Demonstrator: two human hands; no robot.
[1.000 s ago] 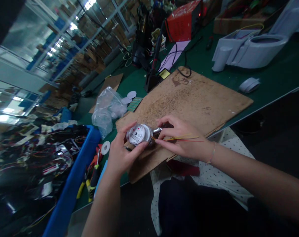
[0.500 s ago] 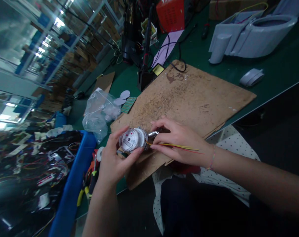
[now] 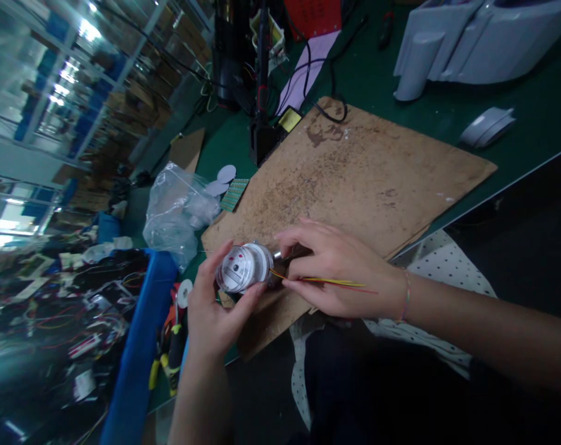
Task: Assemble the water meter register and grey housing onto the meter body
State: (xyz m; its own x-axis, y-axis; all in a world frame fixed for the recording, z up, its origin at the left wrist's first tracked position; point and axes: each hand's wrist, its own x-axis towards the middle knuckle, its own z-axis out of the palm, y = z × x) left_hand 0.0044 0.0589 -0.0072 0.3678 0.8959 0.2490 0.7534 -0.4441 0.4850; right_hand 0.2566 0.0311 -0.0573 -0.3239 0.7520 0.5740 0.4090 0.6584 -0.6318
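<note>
My left hand (image 3: 220, 303) is closed around a round dial meter (image 3: 236, 269), thumb in front and fingers behind. The meter has a clear cover, a white face with small red marks and a paler ring at its right side. Thin yellow and red wires (image 3: 336, 282) come out of that side and pass between the fingers of my right hand (image 3: 331, 266), which is closed on them. A short shiny metal piece (image 3: 277, 254) shows between the meter and my right fingertips; whether I grip it too is hidden. Both hands are above the front of the brown board (image 3: 354, 167).
Left are a blue bin (image 3: 136, 334) of wired parts, yellow-handled pliers (image 3: 173, 364) and a clear plastic bag (image 3: 173, 204). A green circuit panel (image 3: 235, 194) lies beside white discs (image 3: 226, 173). Behind stands a black stand (image 3: 261, 136); grey housing (image 3: 470, 49) and a grey cap (image 3: 488, 127) are right.
My right fingers have moved closer to the meter, so less of the shiny metal piece shows. The meter now faces slightly more toward me. The whole view has shifted a little.
</note>
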